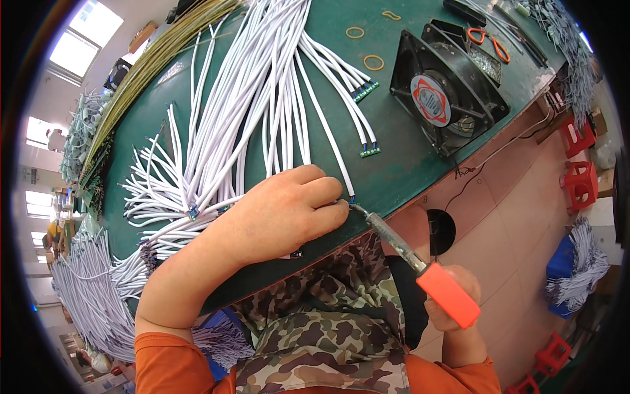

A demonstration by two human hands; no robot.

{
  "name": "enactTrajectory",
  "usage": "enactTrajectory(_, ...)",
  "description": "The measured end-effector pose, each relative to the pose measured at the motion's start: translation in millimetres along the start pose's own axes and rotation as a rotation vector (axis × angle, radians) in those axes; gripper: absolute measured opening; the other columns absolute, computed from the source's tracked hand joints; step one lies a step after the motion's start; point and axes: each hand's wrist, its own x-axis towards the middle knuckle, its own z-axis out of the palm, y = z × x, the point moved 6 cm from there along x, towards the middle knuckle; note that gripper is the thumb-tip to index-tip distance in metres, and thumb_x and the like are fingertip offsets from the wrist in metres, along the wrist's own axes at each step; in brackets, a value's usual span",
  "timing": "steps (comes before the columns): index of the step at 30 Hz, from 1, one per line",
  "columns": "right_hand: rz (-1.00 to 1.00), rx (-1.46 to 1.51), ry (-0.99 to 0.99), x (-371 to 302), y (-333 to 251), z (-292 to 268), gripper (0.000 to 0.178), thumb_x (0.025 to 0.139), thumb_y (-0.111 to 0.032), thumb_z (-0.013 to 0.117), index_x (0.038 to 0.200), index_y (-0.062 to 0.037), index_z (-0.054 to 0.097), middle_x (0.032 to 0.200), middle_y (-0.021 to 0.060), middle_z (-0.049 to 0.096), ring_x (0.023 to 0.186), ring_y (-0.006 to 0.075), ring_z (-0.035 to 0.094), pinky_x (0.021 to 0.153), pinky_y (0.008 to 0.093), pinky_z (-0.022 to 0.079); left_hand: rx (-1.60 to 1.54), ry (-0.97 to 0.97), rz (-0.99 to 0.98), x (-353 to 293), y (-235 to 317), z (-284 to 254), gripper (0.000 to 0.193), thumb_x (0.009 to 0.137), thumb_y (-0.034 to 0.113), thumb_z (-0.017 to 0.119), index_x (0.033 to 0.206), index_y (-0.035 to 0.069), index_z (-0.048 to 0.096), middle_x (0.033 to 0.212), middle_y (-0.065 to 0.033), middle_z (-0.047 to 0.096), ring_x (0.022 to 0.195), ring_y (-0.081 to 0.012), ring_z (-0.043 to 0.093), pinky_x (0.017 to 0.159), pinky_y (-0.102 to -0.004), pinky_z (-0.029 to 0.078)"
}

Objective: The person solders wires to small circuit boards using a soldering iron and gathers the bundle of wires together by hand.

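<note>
My right hand (456, 299) grips the orange handle of a soldering iron (398, 243). The iron's bent tip meets the stripped end of a white cable (336, 152), beside my left fingertips. With its fingers curled closed, my left hand (298, 203) is at that same cable end on the table's near edge; what it pinches is mostly hidden beneath the fingers. A large bundle of white cables (252, 92) fans out past my left hand. To the right of the bundle, small green circuit boards (369, 152) sit on some cable ends.
A black fan (436, 92) stands on the green table (394, 177) at the right. Behind it lie orange-handled scissors (489, 43). Rubber bands (373, 62) are scattered at the back. More cables (85, 289) are heaped at the left. Red stools (579, 186) stand on the floor.
</note>
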Motion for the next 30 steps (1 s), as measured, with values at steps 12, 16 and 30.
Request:
enactTrajectory(12, -0.018, -0.063, 0.006, -0.5, -2.1, -0.1, 0.059, 0.086, -0.008, 0.066, 0.141, 0.0030, 0.051, 0.089, 0.0130, 0.064, 0.062, 0.0291, 0.059, 0.054, 0.0395, 0.047, -0.003, 0.005, 0.004, 0.0, -0.5, 0.5, 0.031, 0.080, 0.011, 0.067, 0.109, 0.004, 0.068, 0.103, -0.0097, 0.062, 0.096, -0.0291, 0.063, 0.082, -0.0382, 0.055)
enactTrajectory(16, -0.025, -0.074, -0.009, -0.4, -1.2, -0.1, 0.061, 0.086, -0.010, 0.067, 0.143, 0.0027, 0.049, 0.087, 0.0120, 0.063, 0.059, 0.0280, 0.055, 0.052, 0.0386, 0.044, -0.005, 0.002, 0.002, 0.0, -0.7, 0.6, 0.031, 0.080, 0.011, 0.067, 0.109, 0.004, 0.068, 0.103, -0.0098, 0.062, 0.096, -0.0291, 0.063, 0.082, -0.0382, 0.055)
enactTrajectory(30, -0.040, -0.057, -0.035, 3.9, -2.5, -0.2, 0.058, 0.084, -0.009, 0.068, 0.138, 0.0031, 0.051, 0.083, 0.0123, 0.060, 0.057, 0.0275, 0.054, 0.051, 0.0380, 0.042, -0.009, 0.009, -0.001, -0.8, -1.7, 1.5, 0.031, 0.079, 0.011, 0.068, 0.110, 0.004, 0.068, 0.104, -0.0093, 0.062, 0.097, -0.0291, 0.063, 0.082, -0.0381, 0.054)
